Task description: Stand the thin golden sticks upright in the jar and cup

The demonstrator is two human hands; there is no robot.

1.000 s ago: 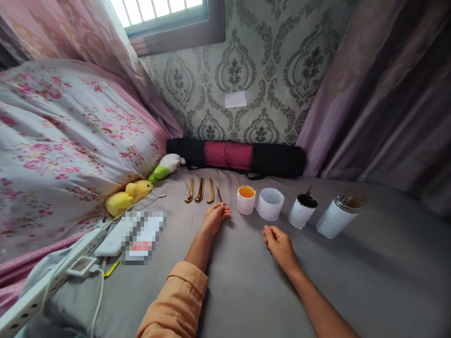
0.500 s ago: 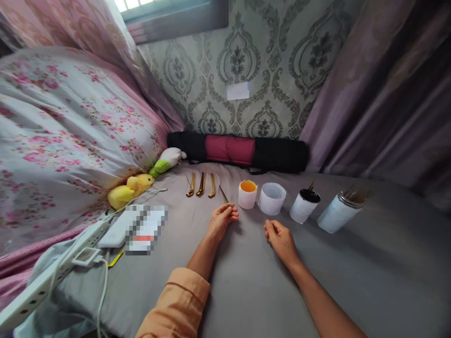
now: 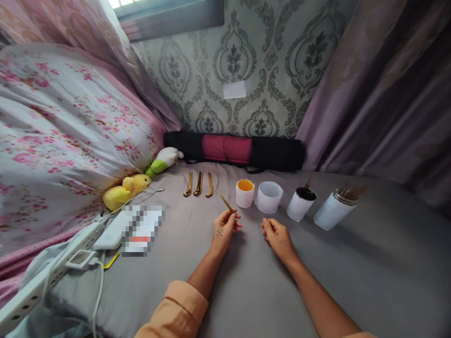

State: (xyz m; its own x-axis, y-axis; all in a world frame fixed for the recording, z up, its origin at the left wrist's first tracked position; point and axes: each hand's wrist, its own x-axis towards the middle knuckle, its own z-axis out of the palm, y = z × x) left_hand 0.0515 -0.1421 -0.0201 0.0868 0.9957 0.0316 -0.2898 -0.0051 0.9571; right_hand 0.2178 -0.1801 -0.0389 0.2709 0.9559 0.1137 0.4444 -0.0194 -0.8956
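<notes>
Between the thumb and fingers of my left hand (image 3: 224, 230) is a thin gold stick (image 3: 224, 200), like a slim metal straw, slanting up and to the left. My right hand (image 3: 278, 238) is loosely closed over the grey sheet, and nothing shows in its fingers. Beyond my left hand lie bundles of bent gold straws (image 3: 198, 184). Just past the hands stand a white cup with an orange inside (image 3: 244, 199) and a wider white cup (image 3: 268, 202). To their right are a can with a black inside (image 3: 299, 209), holding a stick, and a tilted-looking jar (image 3: 329, 216) with several thin sticks.
A black and maroon roll bag (image 3: 227, 148) lies along the wall. On the left are a yellow plush toy (image 3: 123, 193), a green-and-white plush toy (image 3: 164, 161), a white power bank (image 3: 112, 233), a blurred-out flat item (image 3: 143, 232) and a power strip (image 3: 38, 291) with cables.
My left hand has moved slightly nearer and turned, so more of the gold stick shows, pointing up-left. My right hand has barely moved. The view has shifted slightly.
</notes>
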